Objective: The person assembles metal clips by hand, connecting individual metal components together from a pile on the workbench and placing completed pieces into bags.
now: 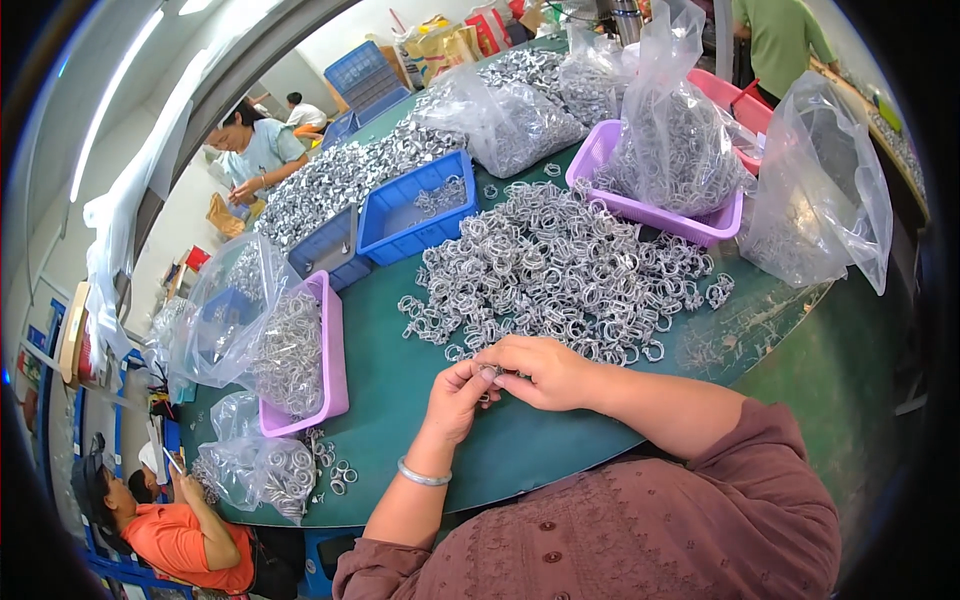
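Note:
My left hand (pixel 456 401) and my right hand (pixel 543 372) meet just in front of a large heap of grey metal rings (pixel 560 270). Between their pinched fingertips sits one small metal ring (pixel 488 371), mostly covered by the fingers. Both hands are closed on it. The heap's rings look like small clamps with short lugs, lying tangled on the green tabletop (pixel 420 480). A silver bangle circles my left wrist.
Blue trays (pixel 418 220), a pink basket (pixel 335 350) and a purple basket (pixel 700 228) stand around the heap. Clear plastic bags (pixel 815 190) of parts flank it. Smaller metal pieces (pixel 350 170) cover the far left. A person in orange (pixel 190 545) and others work nearby.

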The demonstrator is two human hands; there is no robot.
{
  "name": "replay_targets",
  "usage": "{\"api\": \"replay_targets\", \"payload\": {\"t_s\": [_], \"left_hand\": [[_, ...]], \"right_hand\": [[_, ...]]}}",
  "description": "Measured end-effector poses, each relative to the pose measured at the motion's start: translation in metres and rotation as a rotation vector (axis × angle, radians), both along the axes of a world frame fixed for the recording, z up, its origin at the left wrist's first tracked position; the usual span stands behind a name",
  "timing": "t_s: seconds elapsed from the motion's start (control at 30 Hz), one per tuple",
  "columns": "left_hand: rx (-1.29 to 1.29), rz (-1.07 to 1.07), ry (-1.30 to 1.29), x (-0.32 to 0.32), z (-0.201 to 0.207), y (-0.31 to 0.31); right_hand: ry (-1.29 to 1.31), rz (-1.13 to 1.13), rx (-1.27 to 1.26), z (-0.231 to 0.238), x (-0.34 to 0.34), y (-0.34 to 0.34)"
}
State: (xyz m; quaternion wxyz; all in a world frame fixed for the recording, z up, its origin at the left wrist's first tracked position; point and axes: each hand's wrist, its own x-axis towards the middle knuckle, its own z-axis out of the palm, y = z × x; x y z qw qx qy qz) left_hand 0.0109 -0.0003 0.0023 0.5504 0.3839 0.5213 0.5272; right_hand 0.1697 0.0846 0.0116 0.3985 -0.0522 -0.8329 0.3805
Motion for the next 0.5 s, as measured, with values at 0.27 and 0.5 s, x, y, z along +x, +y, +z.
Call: {"api": "replay_targets", "payload": {"t_s": [0.27, 0.5], "left_hand": [[0.021, 0.002, 0.09, 0.0027, 0.0017, 0.0019], [0.073, -0.025, 0.067, -0.0002, -0.0026, -0.0033]], "right_hand": [[-0.09, 0.081, -0.278, 0.0035, 0.0041, 0.0023], [-0.089, 0.071, -0.414, -0.0007, 0.0012, 0.0048]]}}
